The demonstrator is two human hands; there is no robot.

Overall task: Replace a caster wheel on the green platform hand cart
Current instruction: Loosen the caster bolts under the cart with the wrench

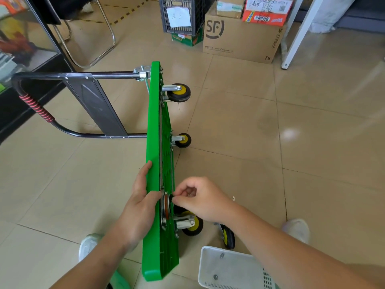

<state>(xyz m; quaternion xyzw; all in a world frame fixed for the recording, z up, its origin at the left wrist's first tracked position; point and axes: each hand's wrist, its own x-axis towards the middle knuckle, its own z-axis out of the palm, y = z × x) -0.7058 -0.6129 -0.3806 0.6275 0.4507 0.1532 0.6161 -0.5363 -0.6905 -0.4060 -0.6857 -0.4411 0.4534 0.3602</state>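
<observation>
The green platform cart (pixel 153 130) stands on its long edge on the tiled floor, with its black handle (pixel 83 105) lying out to the left. Two yellow-hubbed casters (pixel 179 93) (pixel 183 140) stick out on its right side. A third caster (pixel 190 223) sits against the underside close to me. My left hand (pixel 141 197) grips the cart's top edge. My right hand (pixel 200 197) pinches a small fastener at that caster's mounting plate (pixel 166 207); the fastener itself is hidden by my fingertips. A loose caster (pixel 227 236) lies on the floor beside it.
A white plastic basket (pixel 229 268) holding a few bolts sits at the lower right. Cardboard boxes (pixel 241 38) and a dark crate (pixel 181 15) stand ahead. A chair frame (pixel 91 49) and a black counter are at the left. My shoes (pixel 88 247) (pixel 296 228) flank the cart.
</observation>
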